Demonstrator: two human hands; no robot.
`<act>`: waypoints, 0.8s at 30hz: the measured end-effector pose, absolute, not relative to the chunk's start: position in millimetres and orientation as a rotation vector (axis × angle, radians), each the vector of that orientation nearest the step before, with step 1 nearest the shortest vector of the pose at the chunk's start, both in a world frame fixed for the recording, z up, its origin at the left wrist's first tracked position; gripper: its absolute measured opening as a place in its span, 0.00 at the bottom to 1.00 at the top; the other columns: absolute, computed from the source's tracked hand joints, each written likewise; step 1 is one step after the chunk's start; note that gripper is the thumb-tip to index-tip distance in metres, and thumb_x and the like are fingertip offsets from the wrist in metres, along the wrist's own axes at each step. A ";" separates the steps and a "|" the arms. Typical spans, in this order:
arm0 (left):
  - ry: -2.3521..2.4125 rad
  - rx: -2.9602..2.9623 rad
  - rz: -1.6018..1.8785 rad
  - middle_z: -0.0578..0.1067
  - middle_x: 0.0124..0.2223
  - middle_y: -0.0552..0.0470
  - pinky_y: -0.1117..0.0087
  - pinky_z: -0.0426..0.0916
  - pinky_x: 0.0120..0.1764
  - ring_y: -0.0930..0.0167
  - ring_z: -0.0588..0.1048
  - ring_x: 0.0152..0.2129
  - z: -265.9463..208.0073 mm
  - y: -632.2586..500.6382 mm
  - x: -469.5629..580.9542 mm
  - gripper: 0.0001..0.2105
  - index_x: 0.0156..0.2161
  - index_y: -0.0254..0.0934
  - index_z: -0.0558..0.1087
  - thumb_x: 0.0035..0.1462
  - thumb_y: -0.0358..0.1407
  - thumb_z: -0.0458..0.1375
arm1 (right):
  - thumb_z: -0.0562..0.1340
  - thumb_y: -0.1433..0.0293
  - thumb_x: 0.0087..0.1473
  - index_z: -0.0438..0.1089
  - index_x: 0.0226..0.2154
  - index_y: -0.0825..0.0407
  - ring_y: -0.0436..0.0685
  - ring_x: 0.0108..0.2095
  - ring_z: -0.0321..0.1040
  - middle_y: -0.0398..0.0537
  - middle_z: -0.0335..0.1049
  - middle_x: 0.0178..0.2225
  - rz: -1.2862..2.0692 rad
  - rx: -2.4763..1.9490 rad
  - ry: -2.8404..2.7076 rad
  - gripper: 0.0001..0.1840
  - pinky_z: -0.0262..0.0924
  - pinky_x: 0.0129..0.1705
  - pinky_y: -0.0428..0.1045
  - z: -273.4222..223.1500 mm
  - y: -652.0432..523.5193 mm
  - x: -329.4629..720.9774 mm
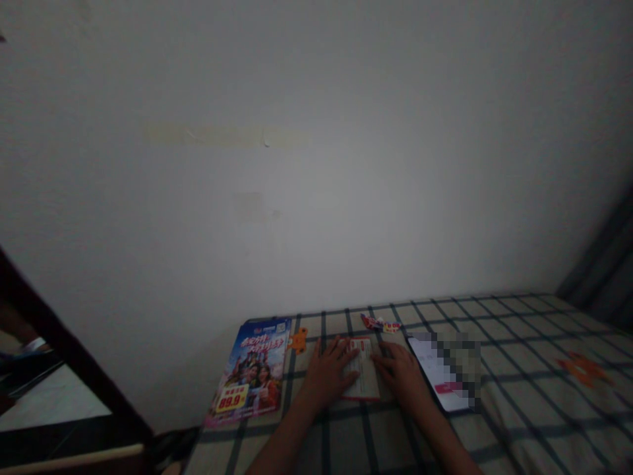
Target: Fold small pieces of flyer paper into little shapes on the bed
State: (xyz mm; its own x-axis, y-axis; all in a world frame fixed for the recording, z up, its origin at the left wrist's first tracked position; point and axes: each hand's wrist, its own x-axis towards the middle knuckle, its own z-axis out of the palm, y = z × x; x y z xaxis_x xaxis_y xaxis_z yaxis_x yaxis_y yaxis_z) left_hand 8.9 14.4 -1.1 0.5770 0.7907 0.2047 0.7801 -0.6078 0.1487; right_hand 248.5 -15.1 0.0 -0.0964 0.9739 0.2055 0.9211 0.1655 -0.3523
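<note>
On the checked cloth in front of me lies a small white leaflet with red edges and red marks near its top [364,379]. My left hand [327,371] rests flat on its left side, fingers spread. At the leaflet's right edge is my right hand [399,371], its fingers stretched out and touching the paper; neither hand grips it. Whether the leaflet is folded cannot be made out. A small colourful scrap of printed paper [380,323] lies just beyond it.
To the left is a stack of colourful printed flyers [257,369]. A phone with a lit screen [438,376], partly blurred out, lies to the right. The checked cloth [524,343] meets a white wall [346,165]. A dark slanted bar [74,349] stands at the left; dark fabric [606,264] hangs right.
</note>
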 end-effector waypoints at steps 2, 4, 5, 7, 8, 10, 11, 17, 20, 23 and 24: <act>1.369 2.744 0.386 0.58 0.71 0.56 0.37 0.44 0.66 0.58 0.54 0.68 -1.2 14.7 8.8 0.26 0.67 0.61 0.55 0.66 0.56 0.45 | 0.58 0.65 0.62 0.75 0.50 0.35 0.63 0.62 0.58 0.46 0.66 0.60 0.164 -1.824 -2.063 0.17 0.54 0.62 0.60 3.7 -11.3 245.9; 1.364 2.726 0.382 0.58 0.71 0.56 0.36 0.43 0.65 0.58 0.54 0.68 -0.6 15.1 8.8 0.26 0.67 0.61 0.55 0.67 0.56 0.45 | 0.58 0.65 0.62 0.75 0.51 0.34 0.64 0.63 0.57 0.46 0.65 0.61 0.133 -1.861 -2.050 0.18 0.54 0.62 0.61 6.2 -7.7 243.0; 1.362 2.716 0.380 0.58 0.71 0.55 0.36 0.43 0.65 0.58 0.54 0.68 -0.2 15.4 8.9 0.26 0.67 0.61 0.55 0.67 0.56 0.45 | 0.58 0.66 0.62 0.74 0.51 0.34 0.64 0.63 0.57 0.46 0.65 0.61 0.114 -1.882 -2.041 0.18 0.54 0.62 0.62 7.0 -6.0 241.4; 1.351 2.704 0.373 0.58 0.71 0.55 0.35 0.42 0.65 0.57 0.53 0.68 0.7 15.7 9.0 0.26 0.67 0.61 0.55 0.66 0.57 0.45 | 0.57 0.66 0.62 0.74 0.51 0.34 0.65 0.63 0.56 0.47 0.65 0.61 0.083 -1.921 -2.020 0.18 0.54 0.61 0.63 7.6 -3.1 238.1; 1.347 2.702 0.371 0.58 0.71 0.55 0.35 0.42 0.65 0.57 0.53 0.68 1.1 15.8 9.1 0.26 0.67 0.61 0.55 0.66 0.56 0.45 | 0.57 0.66 0.62 0.74 0.51 0.34 0.66 0.63 0.56 0.47 0.65 0.61 0.066 -1.937 -2.007 0.18 0.54 0.61 0.63 7.6 -1.9 236.5; 1.342 2.703 0.371 0.58 0.71 0.54 0.35 0.42 0.65 0.57 0.52 0.68 1.7 15.7 9.3 0.26 0.67 0.60 0.55 0.67 0.56 0.45 | 0.56 0.66 0.62 0.74 0.51 0.33 0.66 0.62 0.57 0.47 0.65 0.61 0.024 -1.959 -1.984 0.18 0.55 0.59 0.63 7.2 0.0 233.4; 1.342 2.700 0.373 0.58 0.71 0.54 0.36 0.42 0.65 0.57 0.52 0.68 1.9 15.5 9.4 0.26 0.67 0.60 0.55 0.67 0.56 0.45 | 0.56 0.66 0.63 0.73 0.51 0.33 0.66 0.62 0.57 0.47 0.65 0.61 -0.003 -1.969 -1.969 0.18 0.55 0.59 0.63 6.9 0.8 231.9; 1.356 2.696 0.397 0.58 0.71 0.55 0.35 0.42 0.65 0.58 0.53 0.68 4.4 13.2 9.3 0.25 0.67 0.62 0.56 0.67 0.56 0.44 | 0.55 0.64 0.64 0.73 0.51 0.32 0.67 0.61 0.57 0.50 0.63 0.61 -0.084 -2.005 -1.914 0.18 0.55 0.57 0.65 5.2 6.0 225.5; 1.377 2.704 0.386 0.58 0.71 0.56 0.36 0.44 0.65 0.58 0.54 0.68 4.8 12.7 10.0 0.25 0.67 0.61 0.56 0.67 0.56 0.45 | 0.55 0.64 0.64 0.72 0.52 0.32 0.67 0.61 0.56 0.51 0.62 0.62 -0.086 -2.007 -1.898 0.18 0.54 0.57 0.65 2.9 7.6 224.6; 1.388 2.721 0.378 0.58 0.71 0.56 0.37 0.44 0.66 0.58 0.53 0.68 3.3 12.9 10.6 0.26 0.67 0.61 0.56 0.66 0.56 0.46 | 0.56 0.62 0.64 0.72 0.53 0.33 0.67 0.61 0.56 0.50 0.62 0.62 -0.076 -1.994 -1.870 0.17 0.54 0.58 0.65 -1.6 8.6 226.7; 1.390 2.724 0.379 0.58 0.71 0.56 0.37 0.43 0.66 0.58 0.53 0.68 2.7 13.0 10.7 0.26 0.67 0.61 0.55 0.66 0.56 0.46 | 0.55 0.62 0.64 0.72 0.53 0.34 0.66 0.61 0.56 0.49 0.62 0.62 -0.061 -1.984 -1.860 0.17 0.54 0.58 0.64 -3.4 9.1 228.2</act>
State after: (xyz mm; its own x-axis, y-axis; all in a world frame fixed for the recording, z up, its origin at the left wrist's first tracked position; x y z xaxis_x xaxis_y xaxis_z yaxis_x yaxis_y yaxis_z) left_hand 10.7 13.0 2.7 0.5634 0.8040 0.1901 0.7892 -0.5918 0.1642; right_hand 228.2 9.1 -3.4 0.1047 0.9446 0.3111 0.9631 -0.0183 -0.2687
